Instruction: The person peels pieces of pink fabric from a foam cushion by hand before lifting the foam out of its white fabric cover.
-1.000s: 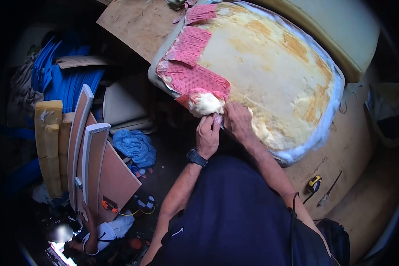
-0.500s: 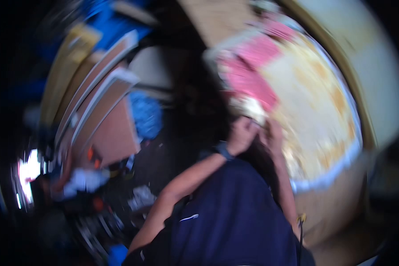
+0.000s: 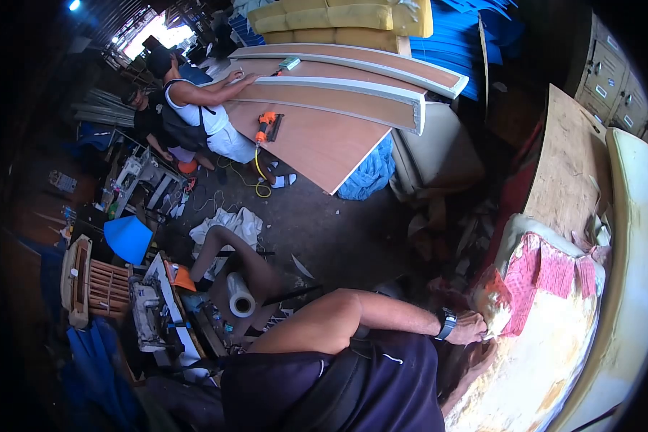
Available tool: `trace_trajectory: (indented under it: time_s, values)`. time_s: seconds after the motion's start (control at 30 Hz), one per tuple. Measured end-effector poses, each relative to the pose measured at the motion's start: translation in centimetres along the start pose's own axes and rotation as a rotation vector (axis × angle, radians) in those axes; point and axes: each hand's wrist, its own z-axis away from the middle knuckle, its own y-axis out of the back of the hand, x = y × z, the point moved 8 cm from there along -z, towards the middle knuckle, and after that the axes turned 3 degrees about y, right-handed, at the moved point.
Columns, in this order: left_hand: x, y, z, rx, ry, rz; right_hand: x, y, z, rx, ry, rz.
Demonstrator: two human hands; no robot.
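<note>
Stuffing [image 3: 494, 311] and pink fabric [image 3: 520, 284] crowd the left hand [image 3: 469, 327].

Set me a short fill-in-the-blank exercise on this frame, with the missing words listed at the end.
1. A dark ____ is strapped around the wrist of the left hand.
2. The patterned cloth along the edge of the cushion is ____.
3. The power tool lying on the wooden panel is black and ____.
4. The metal lockers stand at the upper ____ of the picture.

Missing words: watch; pink; orange; right.
</note>
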Motion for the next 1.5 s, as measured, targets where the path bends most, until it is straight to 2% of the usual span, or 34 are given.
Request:
trace_trajectory:
  time_s: [0.07, 0.13, 0.2, 0.23, 0.27, 0.3, 0.37, 0.4, 0.43, 0.47, 0.53, 0.6, 0.63, 0.73, 0.8, 0.97, 1.07, 1.13, 1.17, 1.2, 1.27, 1.33, 1.4, 1.43, 1.5]
  values:
    - [0.1, 0.0, 0.0, -0.038, -0.008, -0.020, 1.2, 0.5, -0.2, 0.025, 0.013, -0.035]
    - [0.5, 0.3, 0.1, 0.018, -0.098, -0.049, -0.6, -0.3, -0.1, -0.001, 0.202, 0.433]
    - [0.7, 0.9, 0.4, 0.079, -0.108, -0.029, -0.7, -0.3, -0.1, 0.002, 0.168, 0.428]
    - [1.1, 1.6, 0.6, 0.138, -0.122, -0.006, -1.3, -0.4, -0.2, -0.049, 0.258, 0.501]
    - [1.3, 1.8, 0.6, 0.137, -0.120, -0.001, -1.9, -0.6, -0.1, -0.101, 0.347, 0.575]
    - [1.1, 2.2, 0.4, 0.110, -0.040, 0.044, -2.3, -0.6, -0.1, -0.099, 0.344, 0.582]
    - [1.5, 3.0, 0.3, 0.074, 0.061, 0.140, -3.5, -1.0, 0.4, -0.071, 0.303, 0.384]
    - [1.8, 3.2, 0.4, 0.071, 0.051, 0.118, -5.4, -2.0, 1.1, -0.049, 0.385, 0.503]
    - [1.8, 2.0, 0.4, 0.157, -0.189, -0.007, -2.9, -0.9, 0.7, -0.029, 0.293, 0.498]
    - [1.9, 2.6, 0.3, 0.198, -0.190, 0.057, -3.4, -1.1, 0.8, 0.073, 0.714, 0.719]
    - [3.1, 3.4, 0.2, 0.038, -0.141, -0.070, -6.3, -2.9, 1.3, 0.098, 0.607, 0.733]
    - [3.7, 4.1, 0.5, 0.030, -0.161, -0.003, -9.0, -4.8, 1.6, 0.145, 0.594, 0.782]
    - [3.9, 4.9, 0.7, 0.025, -0.104, 0.015, -9.6, -5.2, 1.7, 0.196, 0.572, 0.871]
    - [2.3, 4.7, 0.7, 0.016, 0.004, 0.088, -9.1, -4.6, 1.6, 0.267, 0.481, 0.821]
    - [2.2, 4.8, 0.8, -0.013, 0.003, 0.086, -9.8, -5.0, 1.7, 0.246, 0.461, 0.913]
    - [3.2, 5.7, 0.8, -0.116, -0.018, 0.086, -10.2, -4.7, 1.1, 0.231, 0.293, 0.919]
    - [2.8, 6.9, 1.1, -0.189, 0.068, 0.183, -8.9, -3.7, 0.3, 0.223, 0.175, 0.925]
    - [1.9, 10.0, 1.6, -0.136, 0.355, 0.678, -9.8, -4.0, -0.3, 0.205, 0.211, 0.877]
    - [1.1, 11.6, 1.0, -0.071, 0.313, 0.607, -9.6, -3.3, -0.3, 0.227, 0.032, 0.808]
    - [0.1, 13.3, 0.2, -0.001, 0.264, 0.537, -10.3, -3.1, -0.2, 0.242, 0.032, 0.798]
    - [-1.1, 14.0, -0.9, -0.027, 0.294, 0.508, -10.1, -2.3, 0.1, 0.179, -0.038, 0.652]
    - [-1.0, 13.9, -1.2, -0.004, 0.317, 0.775, -9.4, -2.1, 0.4, 0.130, 0.007, 0.611]
    - [-1.5, 15.0, -0.9, -0.069, 0.331, 0.822, -9.7, -2.0, 1.0, 0.138, 0.108, 0.597]
    - [-0.6, 16.4, -0.9, 0.028, 0.280, 0.901, -9.5, -2.1, 1.1, 0.138, 0.112, 0.601]
    - [-0.7, 19.2, -0.5, 0.163, 0.189, 0.988, -8.3, -1.6, 1.8, 0.277, 0.047, 0.113]
